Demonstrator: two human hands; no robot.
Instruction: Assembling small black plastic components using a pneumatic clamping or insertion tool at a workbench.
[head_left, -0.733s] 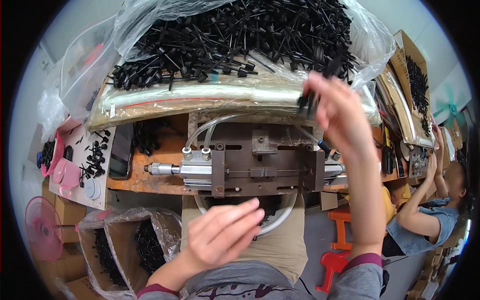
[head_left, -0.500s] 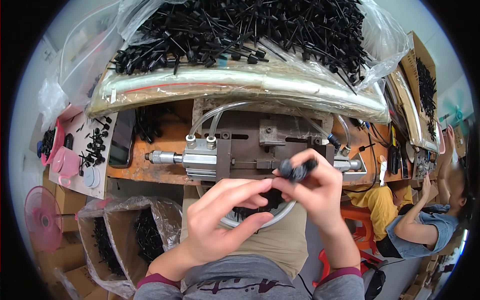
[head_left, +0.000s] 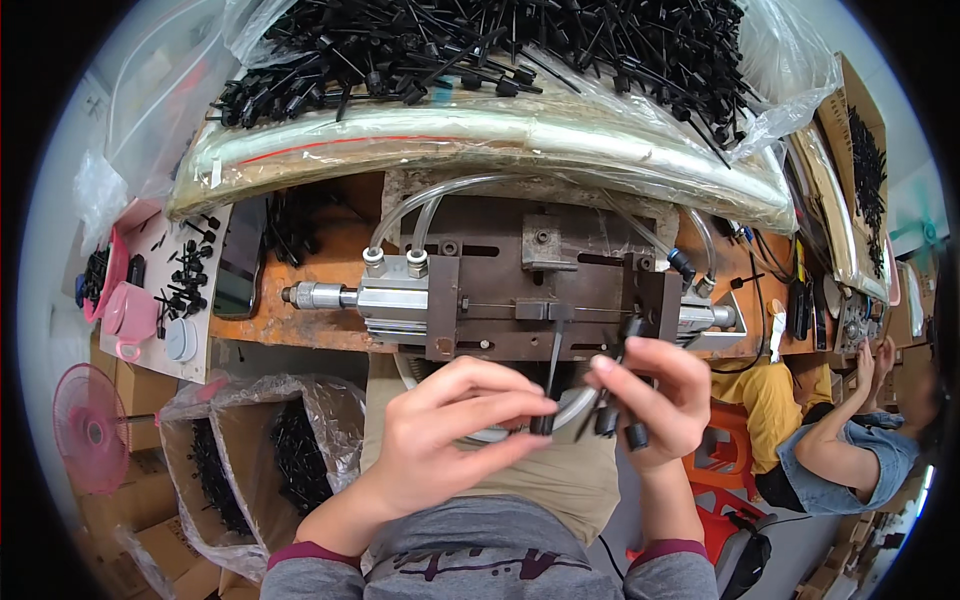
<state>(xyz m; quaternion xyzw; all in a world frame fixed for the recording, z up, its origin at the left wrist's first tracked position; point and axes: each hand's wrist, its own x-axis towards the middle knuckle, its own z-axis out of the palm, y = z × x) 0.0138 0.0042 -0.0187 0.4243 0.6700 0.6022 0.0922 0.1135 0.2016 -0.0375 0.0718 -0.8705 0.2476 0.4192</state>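
Black parts [head_left: 606, 420] bunch in the right hand [head_left: 668, 405], its fingers gripping them. The left hand [head_left: 445, 415] pinches one rod [head_left: 554, 362] by its cap [head_left: 542, 425], the machine [head_left: 490, 283] beyond the fingertips.

We get bright, even, cool light over the hands [head_left: 450, 415], with soft shadows. Beyond them, white glare streaks the plastic wrapping [head_left: 500, 140] and glints off the clear bag [head_left: 800, 75] — far to their right, near the rim, a narrow strip [head_left: 925, 490] shines white. We find the black pieces [head_left: 605, 418] in the hands slightly blurred, and the co-worker's head [head_left: 915, 388] smeared. The fisheye bends the outer edges — black swallows the corners.
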